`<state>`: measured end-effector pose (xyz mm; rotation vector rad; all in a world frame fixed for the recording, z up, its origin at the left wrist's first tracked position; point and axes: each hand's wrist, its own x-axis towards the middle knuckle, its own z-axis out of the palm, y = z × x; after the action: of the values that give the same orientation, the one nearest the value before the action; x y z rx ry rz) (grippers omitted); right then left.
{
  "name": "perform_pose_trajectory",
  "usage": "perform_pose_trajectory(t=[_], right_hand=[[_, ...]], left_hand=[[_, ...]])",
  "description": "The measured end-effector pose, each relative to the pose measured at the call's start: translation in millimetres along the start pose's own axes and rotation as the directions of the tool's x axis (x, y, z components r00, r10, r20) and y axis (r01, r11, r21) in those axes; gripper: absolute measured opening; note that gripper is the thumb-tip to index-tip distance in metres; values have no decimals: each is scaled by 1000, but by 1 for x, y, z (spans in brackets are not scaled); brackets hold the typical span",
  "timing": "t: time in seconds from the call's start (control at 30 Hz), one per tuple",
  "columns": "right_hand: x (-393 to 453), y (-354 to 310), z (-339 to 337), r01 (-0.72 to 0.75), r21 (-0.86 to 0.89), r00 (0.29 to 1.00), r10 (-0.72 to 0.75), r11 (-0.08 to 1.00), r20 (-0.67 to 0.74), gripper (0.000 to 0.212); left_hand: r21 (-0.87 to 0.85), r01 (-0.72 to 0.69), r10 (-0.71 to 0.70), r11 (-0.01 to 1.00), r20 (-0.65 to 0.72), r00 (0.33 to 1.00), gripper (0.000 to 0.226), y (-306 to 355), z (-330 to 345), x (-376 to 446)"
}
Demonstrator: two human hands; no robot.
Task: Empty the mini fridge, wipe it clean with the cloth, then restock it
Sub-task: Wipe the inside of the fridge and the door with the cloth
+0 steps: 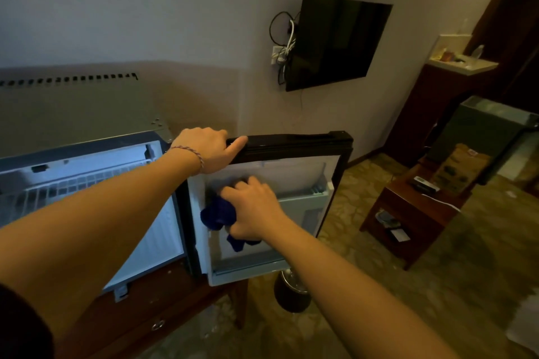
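Note:
The mini fridge (87, 108) stands on a wooden cabinet with its door (306, 178) swung wide open to the right. A wire shelf (75, 183) shows inside the lit white compartment, and I see no items on it. My left hand (208, 148) grips the top edge of the door near the hinge. A dark blue cloth (217, 213) is held in my right hand (253, 207) against the door's white inner panel, above the lower door shelf.
The wooden cabinet (140, 300) under the fridge has a ring-pull drawer. A dark round bin (291, 291) stands on the floor below the door. A low wooden table (414, 213) with small items sits to the right. A wall-mounted TV (338, 41) hangs above.

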<state>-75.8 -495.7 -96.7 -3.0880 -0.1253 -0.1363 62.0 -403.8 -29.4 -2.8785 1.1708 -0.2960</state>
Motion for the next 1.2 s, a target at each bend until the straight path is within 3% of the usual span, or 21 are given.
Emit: perform_pose_trajectory(t=[0.4,0.67,0.97,1.1,1.2], right_hand=[[-62,117,-11,-217,-129,975,208,968,-83,64],[-54,98,-4,-272,-121,962,268,955,-46,69],[3,-29,6,-74,-66,997,74,995,3,73],[-11,-4,2,-85,-41,996,85,996,-5,72],[-32,38,-2,-183,-72,983,180,980,-41,71]], left_hand=[[-28,-5,5,1000,9,1000,73,3,-5,0],[-9,-15,15,1000,6,1000,71,4,-4,1],[-28,-31,32,999,38,999,68,1,-5,-4],[-45,-52,55,998,67,996,68,-1,-7,-4],[-52,-54,60,997,108,992,71,-2,-9,-1]])
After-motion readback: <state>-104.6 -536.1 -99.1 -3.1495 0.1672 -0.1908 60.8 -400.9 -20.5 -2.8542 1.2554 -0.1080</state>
